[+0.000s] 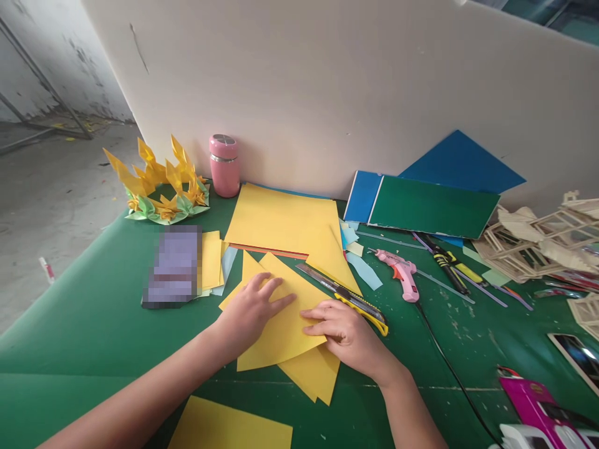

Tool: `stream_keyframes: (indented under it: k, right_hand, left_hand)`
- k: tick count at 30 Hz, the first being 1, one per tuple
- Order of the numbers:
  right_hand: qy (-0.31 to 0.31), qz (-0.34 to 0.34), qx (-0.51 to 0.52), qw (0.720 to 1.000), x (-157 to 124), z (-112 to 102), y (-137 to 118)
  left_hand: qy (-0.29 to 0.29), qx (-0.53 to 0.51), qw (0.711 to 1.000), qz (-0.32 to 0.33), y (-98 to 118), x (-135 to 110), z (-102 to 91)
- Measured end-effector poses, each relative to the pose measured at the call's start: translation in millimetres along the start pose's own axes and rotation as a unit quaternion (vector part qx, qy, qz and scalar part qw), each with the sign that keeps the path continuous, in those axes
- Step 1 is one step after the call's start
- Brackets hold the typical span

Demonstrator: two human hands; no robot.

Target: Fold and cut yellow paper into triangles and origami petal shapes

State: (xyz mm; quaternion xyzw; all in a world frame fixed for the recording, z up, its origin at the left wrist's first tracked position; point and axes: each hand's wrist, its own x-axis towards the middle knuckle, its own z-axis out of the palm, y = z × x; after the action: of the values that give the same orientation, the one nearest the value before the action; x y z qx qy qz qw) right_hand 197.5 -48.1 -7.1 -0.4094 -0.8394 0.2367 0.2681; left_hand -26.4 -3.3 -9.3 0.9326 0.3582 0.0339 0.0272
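Left hand (248, 305) spread, palm down, fingers resting on the topmost yellow sheet (281, 337); right hand (350, 333) half-curled at that sheet's right edge, fingertips on the paper, though we cannot tell whether the hidden thumb pinches from below. The sheet lies skewed over other yellow sheets (321, 374) on the green table (93, 299), between the cutter (346, 293) and a separate yellow sheet (234, 421) at the near edge. Progress, as we judge it: early; several pieces seem already cut out, yet we see no crease on the top one. Still left, we reckon: squaring the skewed pile. A finished-looking paper crown (166, 212) stands far left; larger yellow paper (285, 215) lies beyond the hands.
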Motion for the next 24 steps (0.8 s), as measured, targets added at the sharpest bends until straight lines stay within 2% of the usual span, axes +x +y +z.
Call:
stream_keyframes:
  k: [3, 6, 9, 13, 17, 21, 24]
  right_hand:
    - [-0.002, 0.003, -0.002, 1.000, 0, 0, 0]
    - [-0.004, 0.007, -0.006, 1.000, 0, 0, -1]
    - [-0.005, 0.014, -0.008, 1.000, 0, 0, -2]
    - [0.000, 0.016, -0.008, 1.000, 0, 0, -3]
    - [0.000, 0.017, -0.009, 1.000, 0, 0, -2]
    - [-0.002, 0.017, -0.009, 1.000, 0, 1, -1]
    - [-0.003, 0.020, -0.006, 1.000, 0, 0, -2]
  left_hand:
    - [-0.006, 0.017, 1.000, -0.009, 12, 4, 1.2]
    - [-0.011, 0.024, 1.000, -0.002, 13, 3, -0.2]
    - [0.009, 0.014, 1.000, -0.006, 0, -1, -1.5]
    - [0.073, 0.024, 0.993, -0.090, -25, -4, 1.8]
    - [0.103, 0.005, 0.990, -0.094, -39, -4, 6.1]
    - [0.126, 0.007, 0.988, -0.092, -33, -6, 2.8]
    - [0.119, -0.016, 0.990, -0.073, -22, -7, -1.7]
